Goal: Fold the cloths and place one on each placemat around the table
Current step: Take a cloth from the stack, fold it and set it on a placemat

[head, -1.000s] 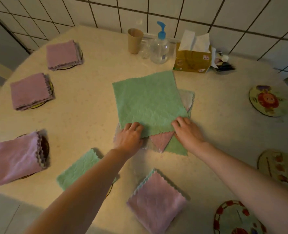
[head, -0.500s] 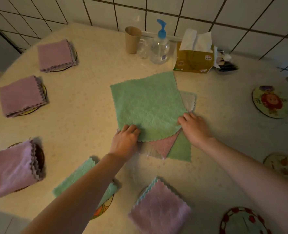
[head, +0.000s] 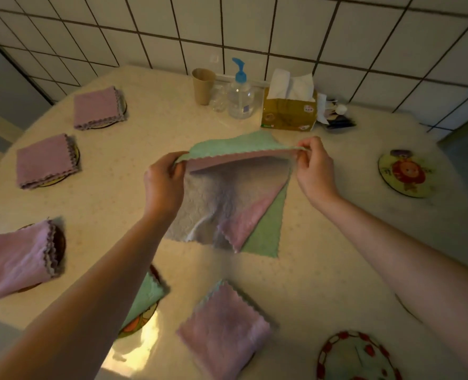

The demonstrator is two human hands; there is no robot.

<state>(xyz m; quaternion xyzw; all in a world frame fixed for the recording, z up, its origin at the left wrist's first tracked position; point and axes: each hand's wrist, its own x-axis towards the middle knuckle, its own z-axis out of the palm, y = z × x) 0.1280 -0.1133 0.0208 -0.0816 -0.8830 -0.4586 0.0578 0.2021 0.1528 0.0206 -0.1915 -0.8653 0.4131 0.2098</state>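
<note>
My left hand [head: 163, 185] and my right hand [head: 315, 165] each pinch a near corner of a green cloth [head: 238, 146], lifted off the pile and carried toward its far edge. Its pink underside shows. Under it lie a grey-white cloth [head: 208, 204], a pink cloth [head: 248, 218] and another green cloth [head: 268, 231]. Folded pink cloths [head: 97, 106] [head: 45, 160] [head: 17, 259] [head: 223, 327] and a folded green cloth [head: 145, 297] lie on placemats. Bare placemats sit at the right [head: 404, 174] and the bottom right [head: 356, 357].
At the back of the round table [head: 337, 242] stand a paper cup [head: 203, 85], a pump bottle [head: 239, 91], a tissue box [head: 289, 111] and some small items [head: 335, 116]. A tiled wall rises behind them.
Both hands gripped the green cloth's near edge, raised it and swept it away from me toward the far edge. The cloths underneath have come into view.
</note>
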